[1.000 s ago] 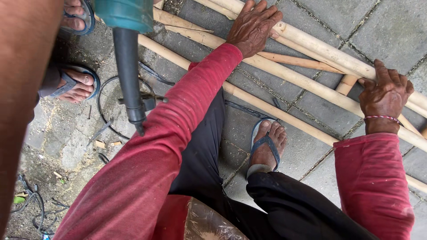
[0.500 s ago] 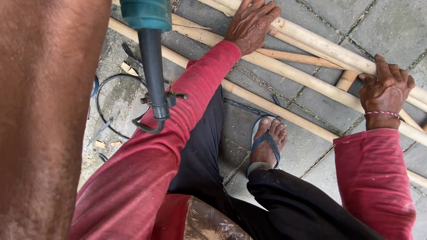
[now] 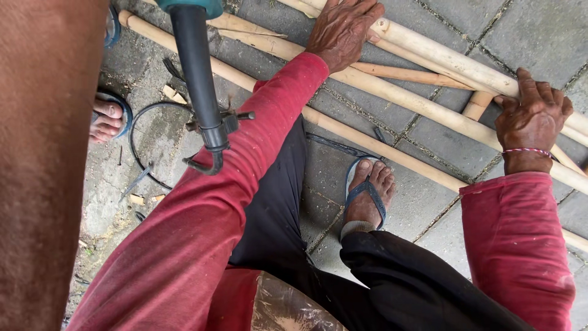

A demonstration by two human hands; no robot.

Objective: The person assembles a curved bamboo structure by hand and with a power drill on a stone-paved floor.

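Left hand (image 3: 344, 29) and right hand (image 3: 531, 116) pressing bamboo poles (image 3: 429, 107) — grey paving (image 3: 422, 196), drill (image 3: 199, 86) hanging

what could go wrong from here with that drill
1. The drill hangs just above a co-worker's red sleeve; its tip could snag or strike the arm.
2. That co-worker's bare hand presses on the bamboo poles, so a slipping bit might reach the fingers.
3. The black cable loops beside a sandalled foot: a likely trip.
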